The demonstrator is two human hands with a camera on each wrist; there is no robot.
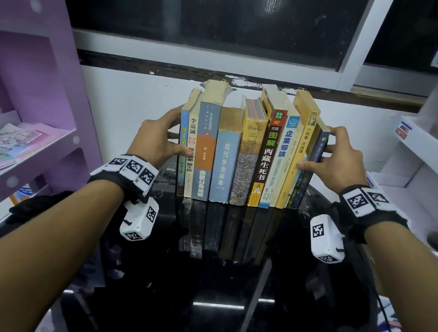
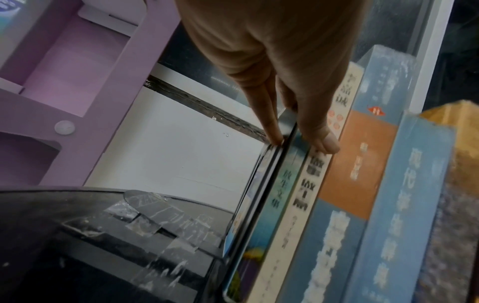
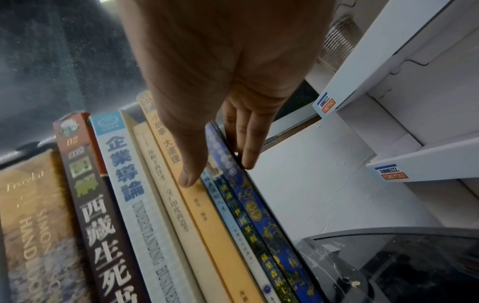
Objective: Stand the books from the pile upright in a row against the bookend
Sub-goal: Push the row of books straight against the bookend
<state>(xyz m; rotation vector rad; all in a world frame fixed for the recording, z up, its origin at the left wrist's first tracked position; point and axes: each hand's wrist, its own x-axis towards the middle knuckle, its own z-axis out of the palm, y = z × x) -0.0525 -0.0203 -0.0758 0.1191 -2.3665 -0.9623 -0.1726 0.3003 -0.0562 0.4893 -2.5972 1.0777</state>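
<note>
A row of several books (image 1: 244, 155) stands upright, spines toward me, on the glossy black table (image 1: 222, 293). My left hand (image 1: 173, 131) is at the row's left end. Its straight fingers (image 2: 267, 123) lie flat on a thin dark plate beside the light-blue end book (image 2: 282, 184), and its thumb (image 2: 324, 141) rests on the white spine beside it. My right hand (image 1: 329, 153) is at the right end. Its straight fingers (image 3: 249, 151) press the outer cover of the dark-blue end book (image 3: 259, 209), and its thumb (image 3: 189, 176) touches the yellow spine (image 3: 204, 215).
A purple shelf unit (image 1: 27, 82) holding magazines stands close on the left, and a white shelf unit (image 1: 423, 166) on the right. Behind the row are a white wall (image 1: 136, 103) and a dark window. Clear tape patches (image 2: 145, 221) lie on the table left of the books.
</note>
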